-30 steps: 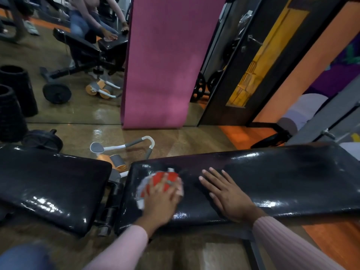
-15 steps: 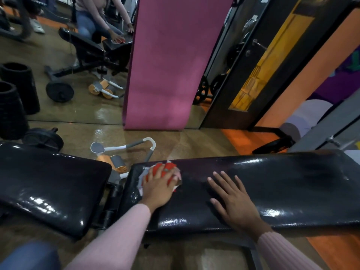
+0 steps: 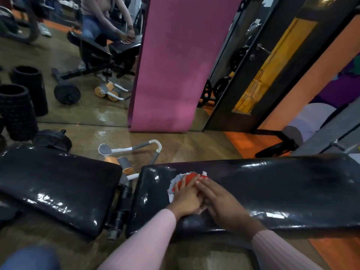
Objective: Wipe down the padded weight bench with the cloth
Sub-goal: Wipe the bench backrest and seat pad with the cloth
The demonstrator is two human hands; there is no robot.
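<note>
The weight bench has two glossy black pads: a long pad (image 3: 272,188) across the right and a shorter pad (image 3: 54,184) at the left. A red and white cloth (image 3: 187,180) lies near the left end of the long pad. My left hand (image 3: 185,197) presses flat on the cloth. My right hand (image 3: 220,199) lies beside it, fingers overlapping the left hand's fingers and touching the cloth's edge. Most of the cloth is hidden under both hands.
A pink mat (image 3: 175,65) leans against the mirror ahead. An ab roller (image 3: 128,152) lies on the floor behind the bench gap. Black foam rollers (image 3: 17,110) and a dumbbell (image 3: 52,139) stand at the left. A grey metal frame (image 3: 331,137) rises at right.
My right hand slid left across the long pad and now lies against my left hand on the cloth. The left hand and cloth shifted slightly toward the pad's far edge.
</note>
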